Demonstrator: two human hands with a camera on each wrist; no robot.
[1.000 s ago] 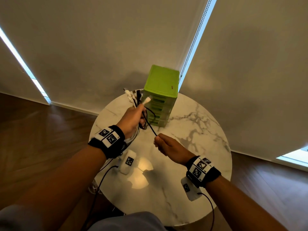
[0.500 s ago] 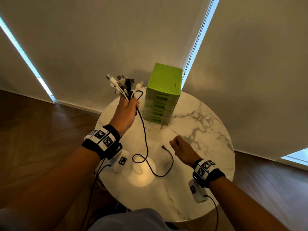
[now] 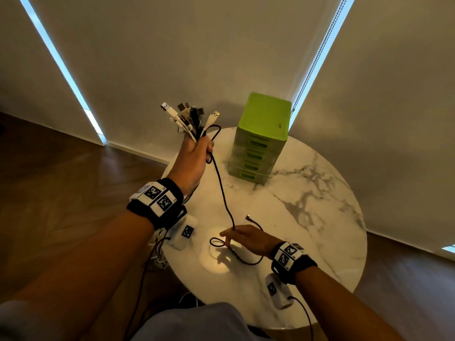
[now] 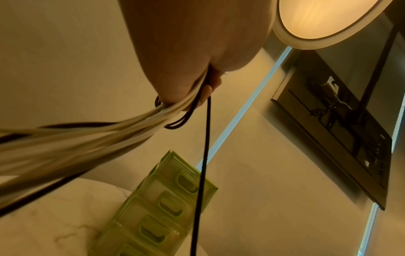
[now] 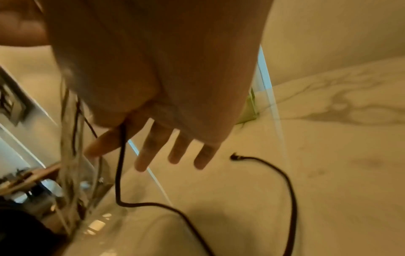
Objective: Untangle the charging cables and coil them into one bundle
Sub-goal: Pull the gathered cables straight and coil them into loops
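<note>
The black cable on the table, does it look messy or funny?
A bit. The black cable is not gathered with the others: it hangs down from the bunch of cables that the left hand grips and sprawls in loose loops across the marble table, under the open right hand. Its plug end lies free.

We see a home room | round marble counter (image 3: 307,217) | wood floor (image 3: 61,180) | roller blinds (image 3: 172,57) | ceiling lamp (image 4: 324,19)
</note>
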